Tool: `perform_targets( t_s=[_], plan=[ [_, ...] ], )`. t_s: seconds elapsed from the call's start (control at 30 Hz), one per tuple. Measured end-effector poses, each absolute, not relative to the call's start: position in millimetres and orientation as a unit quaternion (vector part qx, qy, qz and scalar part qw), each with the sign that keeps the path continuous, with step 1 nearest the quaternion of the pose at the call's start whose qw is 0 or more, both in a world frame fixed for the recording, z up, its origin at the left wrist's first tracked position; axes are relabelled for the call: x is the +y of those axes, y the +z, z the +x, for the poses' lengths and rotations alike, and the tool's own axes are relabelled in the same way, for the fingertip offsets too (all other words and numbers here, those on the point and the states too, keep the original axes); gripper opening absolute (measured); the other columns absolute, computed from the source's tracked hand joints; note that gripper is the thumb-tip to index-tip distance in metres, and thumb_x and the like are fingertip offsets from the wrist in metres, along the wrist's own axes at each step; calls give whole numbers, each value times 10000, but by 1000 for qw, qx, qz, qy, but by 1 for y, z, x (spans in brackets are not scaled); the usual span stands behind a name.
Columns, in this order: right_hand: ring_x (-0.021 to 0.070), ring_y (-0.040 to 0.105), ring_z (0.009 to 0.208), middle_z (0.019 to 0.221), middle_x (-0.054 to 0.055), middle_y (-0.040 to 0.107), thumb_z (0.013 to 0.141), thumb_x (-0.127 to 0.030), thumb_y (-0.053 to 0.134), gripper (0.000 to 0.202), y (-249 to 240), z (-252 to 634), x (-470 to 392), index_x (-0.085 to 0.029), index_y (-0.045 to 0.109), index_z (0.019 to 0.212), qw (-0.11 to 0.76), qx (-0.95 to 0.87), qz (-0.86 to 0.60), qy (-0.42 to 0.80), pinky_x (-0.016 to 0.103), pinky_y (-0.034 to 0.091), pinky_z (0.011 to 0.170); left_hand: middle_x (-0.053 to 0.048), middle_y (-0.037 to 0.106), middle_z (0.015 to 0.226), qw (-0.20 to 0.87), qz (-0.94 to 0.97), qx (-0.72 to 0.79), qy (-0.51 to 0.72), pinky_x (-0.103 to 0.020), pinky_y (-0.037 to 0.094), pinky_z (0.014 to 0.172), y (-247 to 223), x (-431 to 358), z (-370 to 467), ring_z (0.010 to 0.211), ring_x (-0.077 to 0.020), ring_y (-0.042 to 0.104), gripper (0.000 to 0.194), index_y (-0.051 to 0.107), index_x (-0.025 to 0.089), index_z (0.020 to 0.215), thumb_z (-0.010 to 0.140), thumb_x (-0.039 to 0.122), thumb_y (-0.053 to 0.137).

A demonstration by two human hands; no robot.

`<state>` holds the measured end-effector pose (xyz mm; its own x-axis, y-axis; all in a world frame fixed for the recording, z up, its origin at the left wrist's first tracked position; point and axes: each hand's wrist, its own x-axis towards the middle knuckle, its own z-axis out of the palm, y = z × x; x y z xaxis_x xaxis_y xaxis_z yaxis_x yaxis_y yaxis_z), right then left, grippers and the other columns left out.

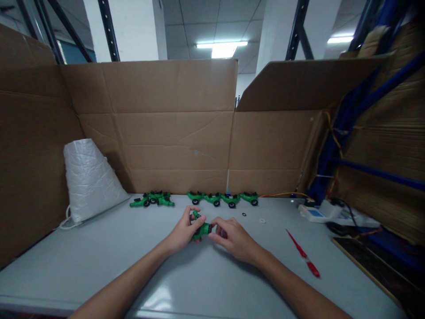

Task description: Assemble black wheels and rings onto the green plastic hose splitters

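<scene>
My left hand [182,231] is wrapped around a green toy vehicle [199,231], holding it just above the table with its black end turned to the right. At that end my right hand [234,237] is curled, thumb and index finger closed on the black part. The palms and fingers hide much of the toy. Behind the hands, a row of similar green toy vehicles [212,200] with black wheels stands along the cardboard. Farther left sits a cluster of green toy vehicles [152,199], close together.
A red screwdriver [302,253] lies to the right on the grey table [83,266]. Near it are a small black ring [244,214] and a pale ring [262,220]. A white wrapped bundle [91,181] leans at left. Cardboard walls [172,133] enclose the back; a power strip [315,213] lies right.
</scene>
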<state>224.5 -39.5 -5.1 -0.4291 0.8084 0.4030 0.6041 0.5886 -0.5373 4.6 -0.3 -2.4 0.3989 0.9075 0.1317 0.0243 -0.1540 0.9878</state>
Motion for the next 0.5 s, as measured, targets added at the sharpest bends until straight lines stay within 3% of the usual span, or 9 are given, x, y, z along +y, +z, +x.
perform_targets(
  t_s=[0.2,0.33,0.5],
  plan=[
    [186,650,798,820,-16,715,1061,-413,574,202,-4,224,-40,-229,659,1067,321,-832,-425,155,334,390,869,92,538,754,536,639,364,415,-171,435,391,-1,0,4,438,-80,563,550,416,243,1185,898,606,714],
    [188,648,819,861,-21,718,997,-411,685,252,-4,225,-41,-240,628,1173,325,-829,-424,162,326,394,856,94,527,755,536,639,362,415,-176,441,398,0,0,4,445,-79,560,546,424,243,1181,894,602,720],
    [190,633,810,871,-16,723,1007,-399,679,209,-3,224,-42,-241,639,1139,317,-829,-434,152,325,385,844,79,531,793,541,640,350,419,-204,500,423,-1,0,4,499,-95,583,536,417,240,1178,901,590,714]
  ],
)
